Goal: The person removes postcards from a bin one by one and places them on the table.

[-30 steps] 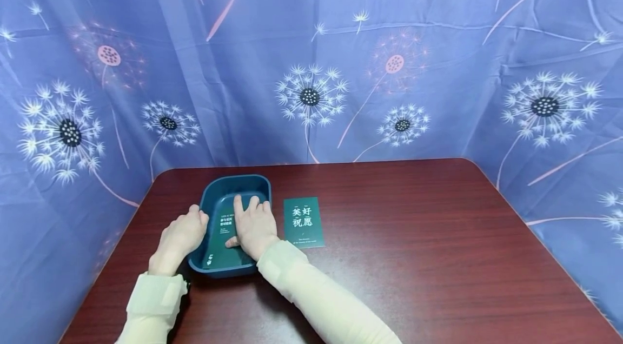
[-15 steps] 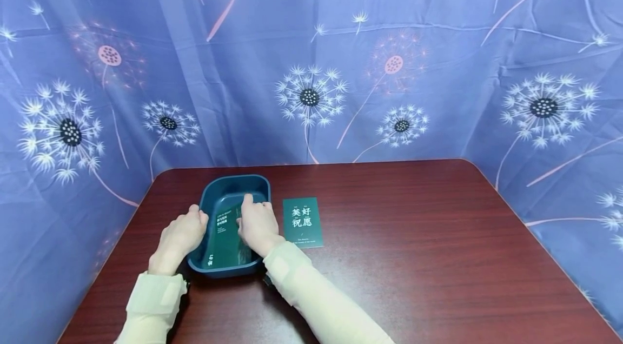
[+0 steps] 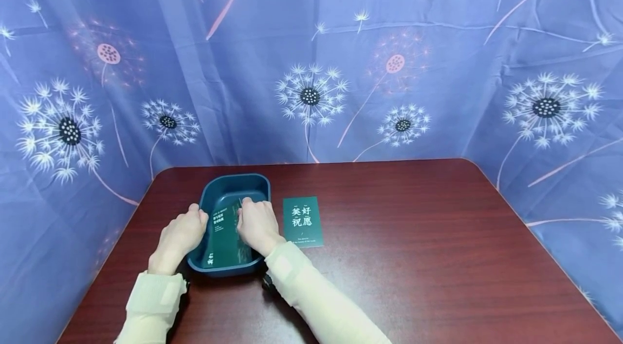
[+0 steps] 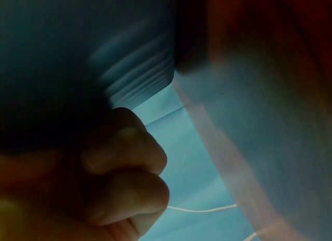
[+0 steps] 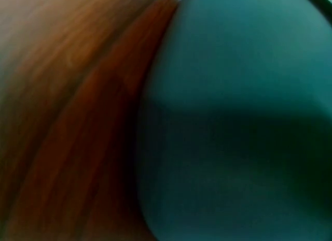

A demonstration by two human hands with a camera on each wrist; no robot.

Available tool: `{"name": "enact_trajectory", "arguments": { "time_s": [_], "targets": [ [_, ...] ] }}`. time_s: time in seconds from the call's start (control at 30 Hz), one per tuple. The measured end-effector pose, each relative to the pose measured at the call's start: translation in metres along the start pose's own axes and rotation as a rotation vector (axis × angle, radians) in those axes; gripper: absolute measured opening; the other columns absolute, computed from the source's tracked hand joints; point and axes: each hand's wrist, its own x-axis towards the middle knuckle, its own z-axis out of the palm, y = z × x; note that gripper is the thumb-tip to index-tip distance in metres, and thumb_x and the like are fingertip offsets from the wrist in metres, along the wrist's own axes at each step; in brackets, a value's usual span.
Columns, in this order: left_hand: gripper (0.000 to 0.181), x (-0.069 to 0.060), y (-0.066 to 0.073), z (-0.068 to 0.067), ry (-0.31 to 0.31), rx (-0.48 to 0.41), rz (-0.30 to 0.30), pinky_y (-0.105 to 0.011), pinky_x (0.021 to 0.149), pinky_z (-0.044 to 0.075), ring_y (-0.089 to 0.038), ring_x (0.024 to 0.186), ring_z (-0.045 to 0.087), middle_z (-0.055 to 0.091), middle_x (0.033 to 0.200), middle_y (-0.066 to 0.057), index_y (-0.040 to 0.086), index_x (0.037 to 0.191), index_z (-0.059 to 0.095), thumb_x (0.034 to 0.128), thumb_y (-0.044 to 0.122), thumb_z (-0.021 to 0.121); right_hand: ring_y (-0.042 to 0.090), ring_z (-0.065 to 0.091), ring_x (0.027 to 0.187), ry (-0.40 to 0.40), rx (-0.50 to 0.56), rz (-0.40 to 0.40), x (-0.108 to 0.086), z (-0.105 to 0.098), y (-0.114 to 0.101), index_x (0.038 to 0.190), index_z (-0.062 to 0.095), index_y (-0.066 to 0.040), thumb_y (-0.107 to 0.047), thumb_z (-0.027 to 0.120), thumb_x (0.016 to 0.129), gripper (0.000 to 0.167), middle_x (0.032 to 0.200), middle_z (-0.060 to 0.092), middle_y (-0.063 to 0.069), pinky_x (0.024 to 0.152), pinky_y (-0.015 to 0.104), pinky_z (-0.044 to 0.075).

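Note:
A dark blue plastic basin (image 3: 233, 179) stands on the left part of the table. Inside it lies a dark green card (image 3: 225, 241) with white lettering, set at a slant. My left hand (image 3: 184, 233) grips the basin's left rim; in the left wrist view its curled fingers (image 4: 132, 197) show beside the ribbed outer wall (image 4: 140, 70). My right hand (image 3: 260, 227) reaches over the right rim and pinches the card's right edge, though its fingertips are mostly hidden. The right wrist view holds only the basin's blurred side (image 5: 218, 147).
To the right of the basin, a second green card (image 3: 303, 220) with white characters lies flat on the reddish-brown table (image 3: 413, 236). A blue curtain (image 3: 253, 117) printed with dandelions hangs behind the table and along its sides.
My right hand's fingers, spread on the card a second ago, have curled onto its right edge. The card has turned slightly inside the basin. The left hand has stayed put.

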Motion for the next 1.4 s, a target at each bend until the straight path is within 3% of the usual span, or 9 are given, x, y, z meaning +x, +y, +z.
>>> {"name": "enact_trajectory", "arguments": {
  "time_s": [0.23, 0.47, 0.73, 0.83, 0.97, 1.13, 1.4],
  "targets": [
    [0.036, 0.000, 0.000, -0.002, 0.020, 0.008, 0.001, -0.059, 0.069, 0.046, -0.047, 0.079, 0.060, 0.059, 0.094, -0.034, -0.007, 0.109, 0.045, 0.1011, 0.024, 0.029, 0.024, 0.063, 0.076, 0.056, 0.158, 0.042, 0.000, 0.000, 0.002, 0.084, 0.056, -0.013, -0.020, 0.053, 0.100, 0.018, 0.061, 0.052, -0.003, 0.075, 0.031, 0.049],
    [0.037, -0.001, 0.004, 0.004, 0.055, 0.010, -0.003, -0.061, 0.067, 0.046, -0.049, 0.080, 0.060, 0.059, 0.094, -0.035, -0.007, 0.107, 0.048, 0.1012, 0.024, 0.029, 0.012, 0.051, 0.059, 0.068, 0.432, 0.108, -0.002, -0.007, 0.011, 0.092, 0.059, -0.010, -0.018, 0.054, 0.100, 0.012, 0.065, 0.051, -0.004, 0.056, 0.024, 0.043],
    [0.034, -0.003, 0.004, 0.009, 0.093, 0.027, -0.005, -0.061, 0.065, 0.047, -0.047, 0.075, 0.060, 0.060, 0.087, -0.032, -0.006, 0.103, 0.049, 0.1010, 0.023, 0.033, 0.006, 0.053, 0.056, 0.207, 0.571, 0.142, -0.003, -0.026, 0.018, 0.097, 0.063, -0.008, -0.015, 0.058, 0.098, 0.009, 0.069, 0.061, -0.007, 0.059, 0.025, 0.044],
    [0.033, -0.003, 0.004, 0.005, 0.092, 0.033, -0.006, -0.060, 0.065, 0.047, -0.045, 0.073, 0.060, 0.059, 0.086, -0.030, -0.006, 0.103, 0.049, 0.1012, 0.023, 0.034, 0.009, 0.049, 0.051, 0.247, 0.661, 0.180, -0.001, -0.040, 0.022, 0.096, 0.062, -0.008, -0.012, 0.058, 0.097, 0.006, 0.061, 0.056, -0.006, 0.056, 0.027, 0.041],
    [0.034, -0.007, 0.002, 0.004, 0.081, 0.020, -0.022, -0.060, 0.066, 0.047, -0.044, 0.073, 0.060, 0.059, 0.086, -0.030, -0.007, 0.105, 0.049, 0.1011, 0.023, 0.033, 0.013, 0.044, 0.048, 0.257, 0.746, 0.223, -0.004, -0.057, 0.032, 0.097, 0.060, -0.007, -0.010, 0.056, 0.096, 0.005, 0.053, 0.046, -0.004, 0.054, 0.029, 0.038],
    [0.034, -0.011, -0.001, 0.006, 0.079, 0.009, -0.028, -0.060, 0.066, 0.047, -0.044, 0.074, 0.060, 0.060, 0.086, -0.029, -0.007, 0.105, 0.049, 0.1010, 0.023, 0.033, 0.010, 0.045, 0.050, 0.262, 0.765, 0.268, -0.010, -0.074, 0.054, 0.098, 0.061, -0.006, -0.009, 0.057, 0.094, 0.006, 0.057, 0.053, -0.004, 0.055, 0.028, 0.038],
    [0.034, -0.005, 0.005, 0.003, 0.084, 0.016, -0.010, -0.059, 0.068, 0.047, -0.043, 0.074, 0.060, 0.060, 0.086, -0.029, -0.007, 0.108, 0.049, 0.1010, 0.023, 0.035, 0.012, 0.046, 0.051, 0.268, 0.836, 0.347, -0.020, -0.099, 0.094, 0.100, 0.060, -0.002, -0.006, 0.057, 0.094, 0.008, 0.063, 0.059, 0.002, 0.052, 0.027, 0.037]
  ]
}}
